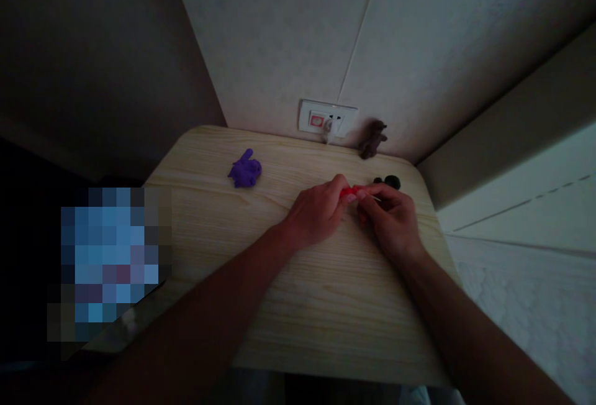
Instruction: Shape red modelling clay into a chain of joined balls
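Over the right half of the wooden table, my left hand (pixel 322 209) is closed with its fingertips around a small red piece of modelling clay (pixel 347 192). My right hand (pixel 393 218) meets it from the other side, pinching a thin pale stick (pixel 375 198) that looks like a toothpick. More red shows below the right fingers, partly hidden by them. Just behind the right hand lie dark, rounded lumps (pixel 392 182). A purple clay figure (pixel 246 171) sits apart, to the left of both hands.
A brown figure (pixel 372 139) stands at the table's back edge by the wall. Beside it, a wall socket (pixel 327 118) has a plug in it. The wooden table (pixel 298 318) has rounded corners. At the left, a bright bluish area (pixel 112 243) is pixelated. White quilted fabric (pixel 521 305) lies to the right.
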{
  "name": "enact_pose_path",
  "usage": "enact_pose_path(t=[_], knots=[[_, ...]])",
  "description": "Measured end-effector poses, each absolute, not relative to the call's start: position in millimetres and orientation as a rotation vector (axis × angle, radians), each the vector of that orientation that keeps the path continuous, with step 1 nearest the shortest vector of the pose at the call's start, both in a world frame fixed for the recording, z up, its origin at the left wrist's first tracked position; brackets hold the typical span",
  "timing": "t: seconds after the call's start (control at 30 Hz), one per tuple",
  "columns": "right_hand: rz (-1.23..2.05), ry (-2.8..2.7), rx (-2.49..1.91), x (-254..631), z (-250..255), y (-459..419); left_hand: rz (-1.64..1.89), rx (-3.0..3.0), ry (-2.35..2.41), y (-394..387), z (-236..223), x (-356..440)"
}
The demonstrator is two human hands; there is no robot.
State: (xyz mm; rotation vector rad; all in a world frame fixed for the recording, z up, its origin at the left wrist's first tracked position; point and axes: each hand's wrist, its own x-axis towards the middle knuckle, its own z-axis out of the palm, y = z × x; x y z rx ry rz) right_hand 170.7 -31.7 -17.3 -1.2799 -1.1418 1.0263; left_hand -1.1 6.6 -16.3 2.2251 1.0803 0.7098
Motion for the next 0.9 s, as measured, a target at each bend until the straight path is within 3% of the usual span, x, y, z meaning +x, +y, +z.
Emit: enact_pose_path(t=[0.47,0.9], knots=[[0.923,-1.256,-1.248,171.1,-17.2,-33.2,0.819,1.948,0.950,10.9,-12.9,-3.6],[1.035,-1.227,-1.199,168.4,-17.9,-32.0,0.768,1.980,0.887,11.8,-13.1,-5.5]])
